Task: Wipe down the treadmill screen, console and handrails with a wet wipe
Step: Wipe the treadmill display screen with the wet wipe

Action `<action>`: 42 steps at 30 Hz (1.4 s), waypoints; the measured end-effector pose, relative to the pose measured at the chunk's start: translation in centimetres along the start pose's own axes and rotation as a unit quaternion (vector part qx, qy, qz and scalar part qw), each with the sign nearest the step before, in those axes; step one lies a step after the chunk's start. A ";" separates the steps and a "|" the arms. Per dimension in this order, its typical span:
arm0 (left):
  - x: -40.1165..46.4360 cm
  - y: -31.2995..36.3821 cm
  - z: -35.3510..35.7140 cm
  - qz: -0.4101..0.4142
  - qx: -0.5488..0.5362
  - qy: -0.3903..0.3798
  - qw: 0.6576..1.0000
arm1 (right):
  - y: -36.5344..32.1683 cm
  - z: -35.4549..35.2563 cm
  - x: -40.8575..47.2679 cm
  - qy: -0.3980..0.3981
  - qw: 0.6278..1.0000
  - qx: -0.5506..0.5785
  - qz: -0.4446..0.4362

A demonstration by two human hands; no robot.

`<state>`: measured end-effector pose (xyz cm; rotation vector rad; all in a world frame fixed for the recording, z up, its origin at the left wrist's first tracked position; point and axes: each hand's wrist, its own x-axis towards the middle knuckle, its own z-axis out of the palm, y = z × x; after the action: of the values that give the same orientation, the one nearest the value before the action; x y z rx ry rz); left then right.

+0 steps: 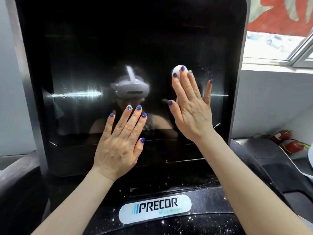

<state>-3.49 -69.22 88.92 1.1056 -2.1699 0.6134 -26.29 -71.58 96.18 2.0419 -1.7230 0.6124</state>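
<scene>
Wet wipe [179,70], screen [105,53], two hands.

Treadmill screen [128,53]: a large, upright, glossy black panel in a dark frame, switched off, streaked with smears and faint white specks near its right edge. Wet wipe [177,69]: a small white wad pressed flat against the screen's right half, mostly hidden under my fingers, its rounded top edge showing. Console [194,223]: a black, speckled surface below the screen, bearing a white oval PRECOR label.

Daylight from window [277,46] right; glare streaks on screen [76,94]; edges warped.
</scene>
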 end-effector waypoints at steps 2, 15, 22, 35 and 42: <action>0.0 0.0 0.0 -0.001 -0.001 -0.001 1.000 | 0.0 0.0 0.0 0.003 1.000 0.003 0.000; 0.1 0.2 -0.2 0.005 -0.033 -0.007 0.999 | 2.1 0.7 -6.8 0.078 0.996 0.008 -0.041; 4.6 2.1 -1.6 0.033 -0.082 0.027 0.996 | 3.8 0.7 -5.5 0.201 0.975 0.019 -0.088; 6.9 3.7 -0.6 0.030 -0.104 0.004 0.994 | 5.7 -3.0 3.5 0.308 0.945 0.107 -0.018; 5.2 3.8 0.9 0.007 -0.053 0.017 0.998 | 5.2 -1.4 4.5 0.297 0.953 0.033 -0.057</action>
<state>-9.26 -70.58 91.48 1.0188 -2.1553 0.5143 -30.82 -75.30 100.02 1.7320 -1.2347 1.1185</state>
